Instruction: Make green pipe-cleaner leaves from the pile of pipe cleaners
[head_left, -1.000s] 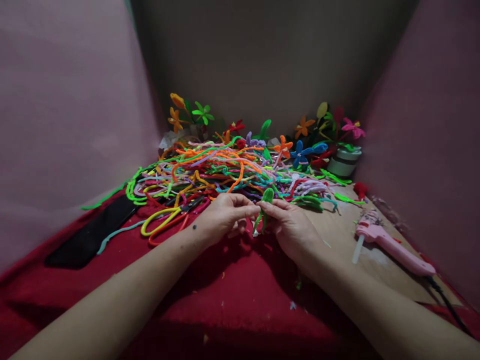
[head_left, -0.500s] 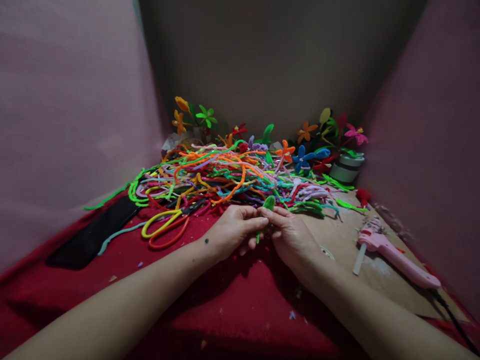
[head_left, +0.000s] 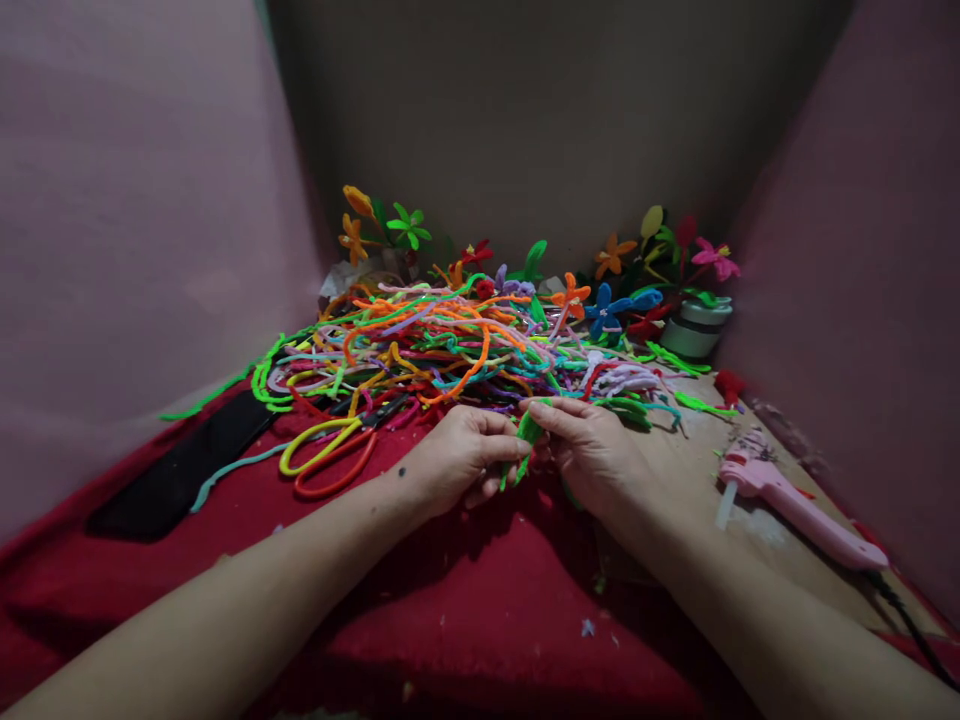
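Note:
My left hand [head_left: 459, 458] and my right hand [head_left: 591, 452] meet at the middle of the view, both pinching a small green pipe-cleaner leaf [head_left: 525, 436] between thumb and fingers. The leaf is tilted, its stem pointing down toward the red cloth [head_left: 480, 610]. Just beyond my hands lies a big heap of coloured pipe cleaners [head_left: 450, 345]. Part of the leaf is hidden by my fingers.
Finished pipe-cleaner flowers [head_left: 607, 290] stand along the back wall, some in a white jar [head_left: 694, 328]. A pink glue gun [head_left: 795, 508] lies on the brown board at right. Scissors with yellow and orange loops [head_left: 337, 450] and a black flat object [head_left: 180, 470] lie at left.
The green leaf has tipped over and dropped lower between my fingers. My right fingers now close over its top. The hands stayed in about the same place.

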